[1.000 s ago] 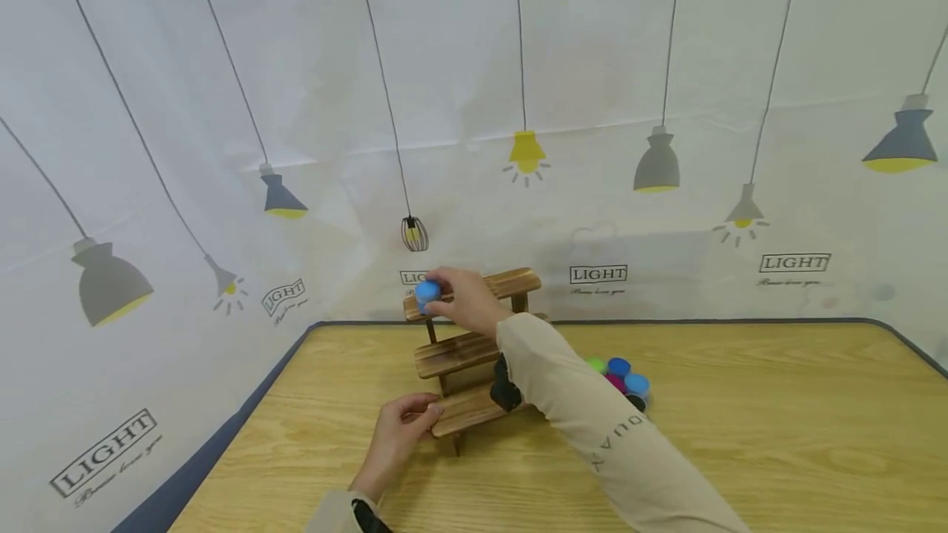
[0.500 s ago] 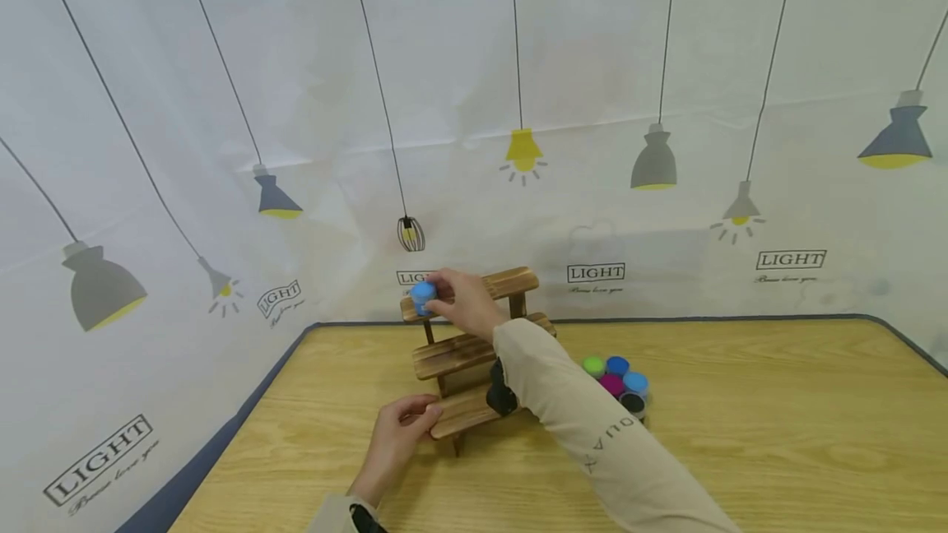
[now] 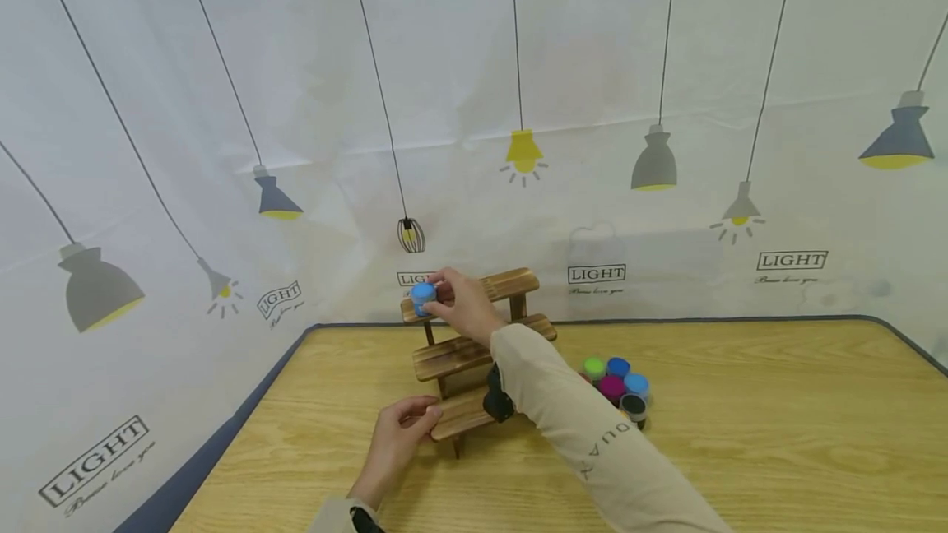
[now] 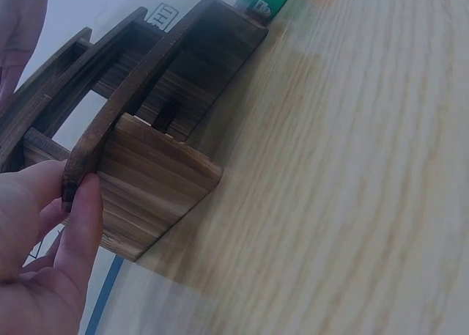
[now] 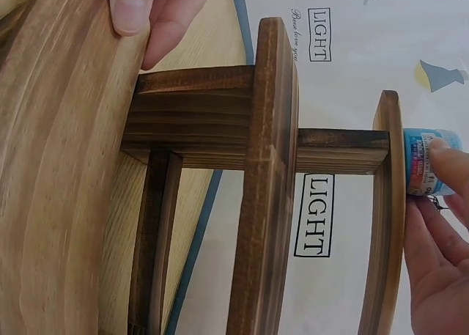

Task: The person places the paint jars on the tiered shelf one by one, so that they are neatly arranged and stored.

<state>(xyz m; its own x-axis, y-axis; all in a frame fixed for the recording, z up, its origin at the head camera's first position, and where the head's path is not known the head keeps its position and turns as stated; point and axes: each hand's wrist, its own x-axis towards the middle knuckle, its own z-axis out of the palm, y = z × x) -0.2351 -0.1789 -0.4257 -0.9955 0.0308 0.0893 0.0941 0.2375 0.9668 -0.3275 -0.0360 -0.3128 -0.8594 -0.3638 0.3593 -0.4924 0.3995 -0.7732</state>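
Brought a beige left sleeve (image 3: 333,516) in from the bottom of the head view, with a dark band (image 3: 365,520) at the wrist. Pinched the left end of the bottom shelf (image 3: 467,414) between the fingers of the left hand (image 3: 396,441), with the thumb over its upper face. Had that shelf as the lowest of three on a stepped wooden stand (image 5: 198,122), set at a slant on a wood-grained table (image 3: 741,442). Held a beige right sleeve (image 3: 603,434), marked with dark lettering, across from the lower right, with a black device (image 3: 499,400) at the wrist hiding part of the bottom shelf. Had on the table, just right of that sleeve, a close cluster of small jars: a black-topped jar (image 3: 633,407) nearest, then a magenta jar (image 3: 611,388), a light blue jar (image 3: 636,386), a green jar (image 3: 593,368) and a dark blue jar (image 3: 618,367) (with the left side of the group partly covered). Held the right forearm in front of the middle shelf (image 3: 450,358). Gripped a blue jar (image 3: 424,297) in the fingers of the right hand (image 3: 468,305), upright at the left end of the top shelf (image 3: 511,284), with a printed label showing beside the thumb. Faced, farthest off, a pale backdrop (image 3: 815,39) printed with hanging lamps (image 3: 522,150) and framed LIGHT labels (image 3: 596,273).
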